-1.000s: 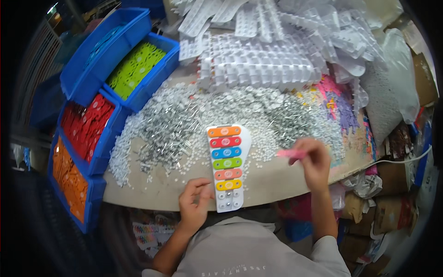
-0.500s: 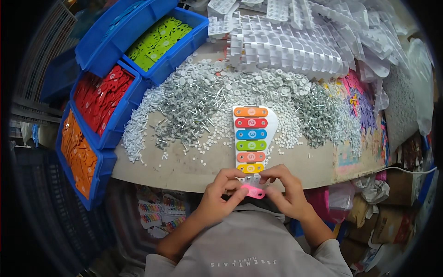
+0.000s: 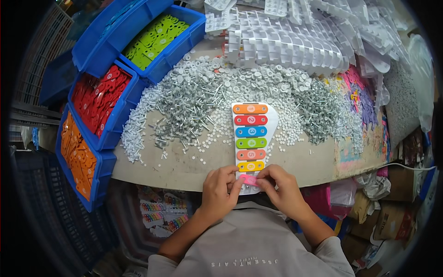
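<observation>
A white toy xylophone base (image 3: pixel 272 121) lies on the table with its narrower end at the near edge. Orange, red, blue, green, coral and yellow bars run down it, the yellow bar (image 3: pixel 250 166) being the nearest of these. Just below the yellow one, a pink bar (image 3: pixel 249 179) lies across the base. My left hand (image 3: pixel 219 191) pinches its left end, and my right hand (image 3: pixel 282 190) has its fingers closed on the right end. Beneath the pink bar, the bare end of the base shows. Whether the bar's holes sit over pegs cannot be made out.
Heaps of metal screws (image 3: pixel 189 108) and small white round caps (image 3: pixel 277 81) spread beyond the base. Blue bins (image 3: pixel 143 90) at the left hold red, orange and green bars. Stacked white bases (image 3: pixel 286 46) rise at the back. Purple bars (image 3: pixel 367 108) lie at the right.
Both hands have carried the pink bar away from me, from the base's near end to just below the yellow bar. It was tilted before and now lies nearly level across the base.
</observation>
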### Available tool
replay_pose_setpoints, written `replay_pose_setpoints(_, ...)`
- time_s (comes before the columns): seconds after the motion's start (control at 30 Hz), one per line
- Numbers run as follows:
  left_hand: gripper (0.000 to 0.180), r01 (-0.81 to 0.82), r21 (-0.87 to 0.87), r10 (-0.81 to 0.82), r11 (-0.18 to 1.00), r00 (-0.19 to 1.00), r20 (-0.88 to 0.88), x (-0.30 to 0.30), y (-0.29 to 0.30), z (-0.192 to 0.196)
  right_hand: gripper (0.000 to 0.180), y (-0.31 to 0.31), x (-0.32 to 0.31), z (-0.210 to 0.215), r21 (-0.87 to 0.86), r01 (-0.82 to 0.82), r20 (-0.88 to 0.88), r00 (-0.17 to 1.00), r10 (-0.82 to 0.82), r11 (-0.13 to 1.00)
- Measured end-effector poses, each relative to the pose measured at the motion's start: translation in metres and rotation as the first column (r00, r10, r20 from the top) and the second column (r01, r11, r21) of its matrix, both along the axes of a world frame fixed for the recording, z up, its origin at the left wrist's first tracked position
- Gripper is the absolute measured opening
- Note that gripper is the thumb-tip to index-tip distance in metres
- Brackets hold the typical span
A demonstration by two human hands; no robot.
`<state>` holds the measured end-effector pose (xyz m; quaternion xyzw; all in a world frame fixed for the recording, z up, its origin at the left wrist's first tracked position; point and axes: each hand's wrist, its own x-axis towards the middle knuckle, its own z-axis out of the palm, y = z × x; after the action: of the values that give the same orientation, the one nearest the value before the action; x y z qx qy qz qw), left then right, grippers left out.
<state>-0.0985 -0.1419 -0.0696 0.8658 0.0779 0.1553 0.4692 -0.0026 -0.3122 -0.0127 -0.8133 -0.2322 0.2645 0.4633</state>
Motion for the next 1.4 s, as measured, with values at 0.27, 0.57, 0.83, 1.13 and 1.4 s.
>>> replay_pose_setpoints(0.27,0.041,-0.005,-0.235,-0.026,0.972,0.991,-0.128,0.001,0.000,-0.010,0.013,0.002,0.008,-0.006,-0.079,-0.054,0.263,0.962,0.073,0.995)
replay_pose_setpoints(0.57,0.051,-0.067,-0.489,-0.033,0.870,0.981,-0.192,0.002,0.004,-0.012,0.028,-0.019,0.011,-0.045,-0.029,0.050,0.201,0.979,-0.043,0.998)
replay_pose_setpoints(0.83,0.079,0.164,0.038,-0.160,0.986,0.983,-0.092,-0.015,0.006,-0.012,0.012,-0.128,0.133,-0.023,0.073,0.664,0.783,0.425,-0.455,0.744)
replay_pose_setpoints(1.13,0.075,0.115,0.089,-0.110,0.989,0.992,-0.067,-0.012,-0.001,-0.022,0.017,-0.327,0.248,-0.061,-0.334,0.873,0.781,0.467,-0.415,0.354)
replay_pose_setpoints(1.4,0.080,0.106,0.088,-0.101,0.990,0.993,-0.065,-0.008,0.001,-0.021,0.022,-0.330,0.234,-0.076,-0.218,0.905,0.893,0.336,-0.299,0.366)
